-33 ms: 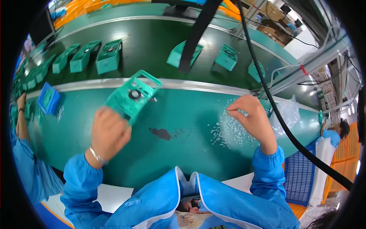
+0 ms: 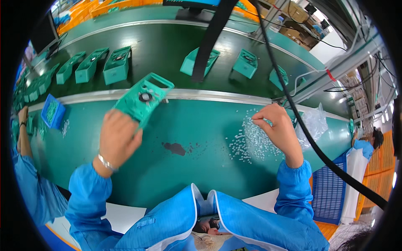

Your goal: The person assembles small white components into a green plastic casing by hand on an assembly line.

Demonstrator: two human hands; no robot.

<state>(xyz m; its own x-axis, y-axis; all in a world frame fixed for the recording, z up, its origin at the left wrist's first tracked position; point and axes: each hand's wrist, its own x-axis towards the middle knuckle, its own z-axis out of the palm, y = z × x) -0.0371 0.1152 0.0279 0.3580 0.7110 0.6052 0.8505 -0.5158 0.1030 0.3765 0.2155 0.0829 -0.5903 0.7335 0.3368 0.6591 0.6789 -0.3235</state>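
My left hand (image 2: 118,138), a bracelet at its wrist, grips the near end of a green plastic housing (image 2: 135,103). The housing is held tilted above the table's far edge, with a round black-and-white part (image 2: 145,97) inside it. At the right my right hand (image 2: 277,130) is closed in a pinch, thumb against forefinger. It hovers over a scattered pile of small clear pieces (image 2: 256,140); whatever lies between the fingertips is too small to make out.
Several similar green housings (image 2: 116,69) stand along the dark belt beyond a metal rail. A blue bin (image 2: 53,111) of green parts sits at left, near another person's arm (image 2: 25,138). A clear plastic bag (image 2: 313,123) lies right; a black cable (image 2: 307,129) hangs across.
My left hand and the green housing have shifted slightly away from me. My right hand keeps its pinch over the clear pieces, and the whole view has moved a little.
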